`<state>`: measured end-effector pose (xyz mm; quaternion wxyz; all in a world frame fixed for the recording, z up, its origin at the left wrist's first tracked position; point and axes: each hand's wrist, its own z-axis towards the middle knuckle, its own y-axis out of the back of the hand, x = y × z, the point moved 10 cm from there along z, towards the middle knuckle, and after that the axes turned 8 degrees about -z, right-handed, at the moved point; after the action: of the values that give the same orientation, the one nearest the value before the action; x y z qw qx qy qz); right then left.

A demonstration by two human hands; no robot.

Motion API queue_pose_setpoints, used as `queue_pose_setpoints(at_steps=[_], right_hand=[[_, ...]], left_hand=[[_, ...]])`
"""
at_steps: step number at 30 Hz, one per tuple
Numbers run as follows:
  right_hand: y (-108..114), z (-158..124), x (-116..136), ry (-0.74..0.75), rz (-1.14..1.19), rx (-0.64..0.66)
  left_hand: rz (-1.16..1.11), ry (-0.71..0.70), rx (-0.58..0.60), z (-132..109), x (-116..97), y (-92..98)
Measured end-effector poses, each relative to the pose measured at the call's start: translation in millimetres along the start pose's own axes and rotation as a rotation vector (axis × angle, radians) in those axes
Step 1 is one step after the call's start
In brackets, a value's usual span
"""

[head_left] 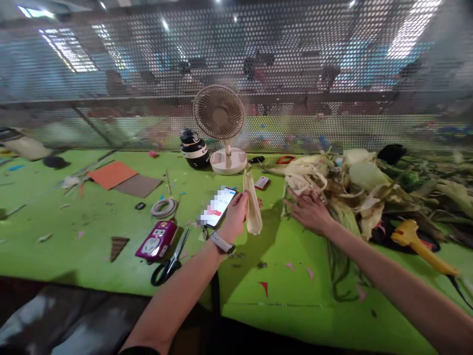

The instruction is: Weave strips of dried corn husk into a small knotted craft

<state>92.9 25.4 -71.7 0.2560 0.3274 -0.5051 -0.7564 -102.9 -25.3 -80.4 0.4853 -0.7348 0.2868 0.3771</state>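
Pinched in my left hand (235, 215), which wears a watch with a pale strap, is a dry corn husk (253, 209) hanging over the green table. Right beside that hand lies a phone (220, 207) with a lit screen, partly blurred out. My right hand (310, 212) rests palm down, fingers spread, against the near left edge of a pile of corn husks (364, 172). Pale, crumpled husks (305, 172) lie just past its fingertips; green, stringy ones trail under the wrist.
A fan (219, 116) and a black bottle (194, 149) stand against the perforated screen (295, 59). Scissors (170, 261), a purple case (157, 241) and a tape roll (163, 207) lie at left. A yellow glue gun (421, 246) with a cord lies at right.
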Motion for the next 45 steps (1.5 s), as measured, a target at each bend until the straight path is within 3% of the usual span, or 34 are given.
queue_pose_setpoints(at_steps=[4,7,12,15,18,21,25,29,34,42,45], right_hand=[[0,-1,-29,0.016,-0.053,-0.034],[18,-13,-16,0.036,-0.092,-0.037],[82,-35,25,-0.010,0.058,-0.166],[113,-27,28,-0.159,0.324,-0.256],[99,-2,23,-0.352,0.796,-0.173],[72,26,41,-0.348,1.257,-0.064],[45,38,39,-0.479,1.548,-0.098],[32,30,29,-0.584,1.615,-0.156],[31,32,44,-0.468,1.634,-0.098],[39,25,3,-0.638,1.671,-0.280],[37,24,6,-0.642,1.706,-0.221]], left_hand=[[-0.019,0.033,-0.001,-5,1,1.8],[0.058,0.026,0.034,-12,0,-1.3],[0.192,-0.033,0.091,-19,1,-8.7],[0.215,-0.050,0.175,-26,7,-22.5],[0.269,-0.086,0.256,-35,12,-35.9],[0.373,-0.180,0.286,-44,12,-40.4],[0.515,-0.306,0.303,-50,11,-40.0],[0.533,-0.323,0.258,-50,12,-36.1],[0.529,-0.366,0.242,-53,7,-36.4],[0.526,-0.333,0.311,-55,20,-37.7],[0.556,-0.329,0.305,-54,21,-36.3]])
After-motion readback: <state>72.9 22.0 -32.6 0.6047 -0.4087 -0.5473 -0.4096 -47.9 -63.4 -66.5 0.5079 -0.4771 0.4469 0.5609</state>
